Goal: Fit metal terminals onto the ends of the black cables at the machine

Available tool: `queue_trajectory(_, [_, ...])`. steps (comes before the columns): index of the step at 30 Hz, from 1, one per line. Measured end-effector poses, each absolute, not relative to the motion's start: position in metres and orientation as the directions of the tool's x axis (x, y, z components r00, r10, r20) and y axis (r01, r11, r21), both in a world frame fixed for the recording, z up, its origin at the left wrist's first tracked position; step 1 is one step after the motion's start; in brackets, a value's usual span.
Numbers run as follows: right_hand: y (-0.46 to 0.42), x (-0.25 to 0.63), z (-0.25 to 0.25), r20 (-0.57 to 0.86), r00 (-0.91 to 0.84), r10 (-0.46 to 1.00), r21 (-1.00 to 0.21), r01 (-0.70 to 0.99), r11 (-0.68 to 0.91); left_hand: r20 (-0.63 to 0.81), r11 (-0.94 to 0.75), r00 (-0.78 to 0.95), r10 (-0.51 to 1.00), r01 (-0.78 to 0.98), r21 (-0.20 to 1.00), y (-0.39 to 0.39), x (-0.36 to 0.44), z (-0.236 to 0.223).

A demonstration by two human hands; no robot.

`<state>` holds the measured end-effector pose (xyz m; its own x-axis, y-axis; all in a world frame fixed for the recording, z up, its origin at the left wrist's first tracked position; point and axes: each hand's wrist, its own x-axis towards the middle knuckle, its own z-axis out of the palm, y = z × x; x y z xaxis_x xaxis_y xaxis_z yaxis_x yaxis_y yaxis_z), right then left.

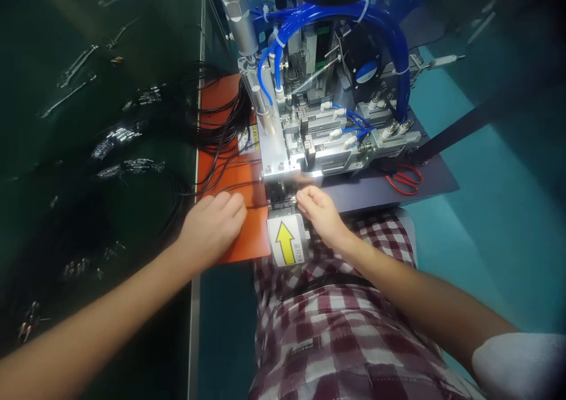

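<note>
While the left hand curls over the near part of the orange board, the right hand has its thumb and forefinger pinched narrow on a small shiny end piece at the front of the machine. A thin black cable runs between the hands, across the board's right edge and into line with that piece. Room is tight there: the metal block sits just above the fingertips, and the arrow-marked motor lies just below. To the left, the board meets the pale rim of the dark table; to the right, red-handled scissors lie well apart from the hand. The left hand's fingertips are hidden beneath its knuckles, so its grip cannot be told. Table pieces blur in shadow, and the picture's border cuts off both arms.
</note>
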<state>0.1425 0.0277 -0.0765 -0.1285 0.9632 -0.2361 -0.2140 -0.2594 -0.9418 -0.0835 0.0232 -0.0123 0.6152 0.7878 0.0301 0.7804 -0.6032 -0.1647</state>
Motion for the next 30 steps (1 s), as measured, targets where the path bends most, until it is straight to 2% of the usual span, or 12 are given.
queue_trajectory(2, [0.028, 0.143, -0.076, -0.238, -0.123, 0.963, -0.942, -0.211, -0.260, 0.020, -0.568, 0.580, 0.815, 0.804, -0.174, 0.017, -0.078, -0.018])
queue_trajectory(4, [0.028, 0.143, -0.077, -0.241, -0.119, 0.963, -0.941, -0.215, -0.262, 0.071, -0.502, 0.519, 0.852, 0.848, -0.171, 0.004, -0.075, -0.027])
queue_trajectory(10, [0.028, 0.139, -0.081, -0.256, -0.093, 0.962, -0.934, -0.234, -0.271, 0.291, -0.390, 0.358, 0.887, 0.919, 0.057, -0.016, -0.080, -0.051])
queue_trajectory(15, [0.014, 0.164, -0.081, -0.255, 0.040, 0.966, -0.945, -0.220, -0.240, 0.376, -0.403, 0.348, 0.859, 0.912, 0.076, -0.011, -0.081, -0.054])
queue_trajectory(20, [-0.031, 0.204, -0.087, -0.282, 0.100, 0.954, -0.951, -0.158, -0.264, 0.371, -0.376, 0.303, 0.878, 0.915, 0.143, -0.011, -0.078, -0.057])
queue_trajectory(25, [-0.073, 0.221, -0.108, -0.414, -0.029, 0.910, -0.908, -0.050, -0.415, 0.326, -0.347, 0.277, 0.904, 0.920, 0.182, -0.012, -0.079, -0.058])
queue_trajectory(30, [-0.090, 0.220, -0.117, -0.466, -0.082, 0.881, -0.885, 0.019, -0.466, 0.322, -0.332, 0.262, 0.910, 0.925, 0.186, -0.012, -0.078, -0.056])
